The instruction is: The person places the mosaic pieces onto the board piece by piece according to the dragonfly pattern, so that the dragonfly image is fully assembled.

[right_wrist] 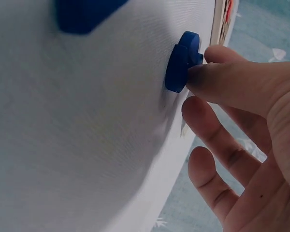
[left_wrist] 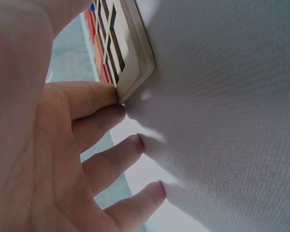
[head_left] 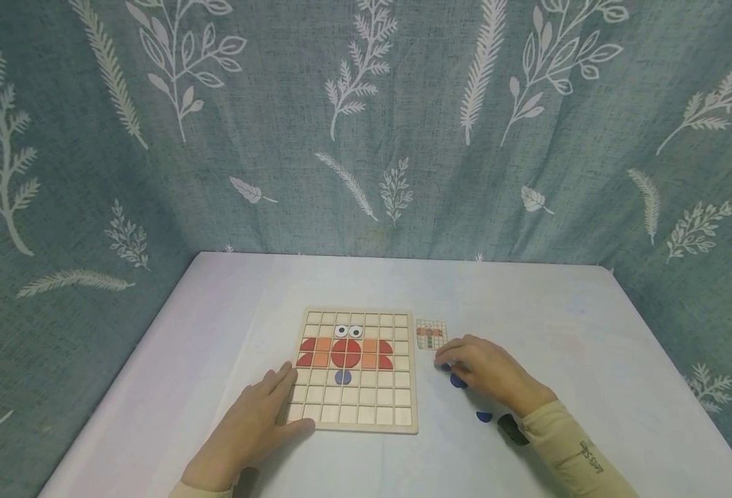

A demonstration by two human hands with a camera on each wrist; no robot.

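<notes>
A square wooden grid board (head_left: pixel 366 398) lies on the table. It carries red, orange and blue pieces and two eye pieces (head_left: pixel 348 331). At its near left corner rests my left hand (head_left: pixel 250 418), its index finger along the left side and thumb by the front edge. The left wrist view shows these fingers extended against the board's corner (left_wrist: pixel 135 72). My right hand (head_left: pixel 490 370) is right of the board, thumb and index finger pinching a blue semicircular piece, partly hidden by the fingers. Close by lie another blue piece (head_left: pixel 458 381) and, nearer me, a blue semicircle (head_left: pixel 484 416).
A small pattern card (head_left: pixel 430 332) showing a similar gridded figure lies beside the board's right edge, just beyond my right hand. The white table (head_left: pixel 266 290) meets a leaf-patterned green curtain (head_left: pixel 366 173) at the back and sides.
</notes>
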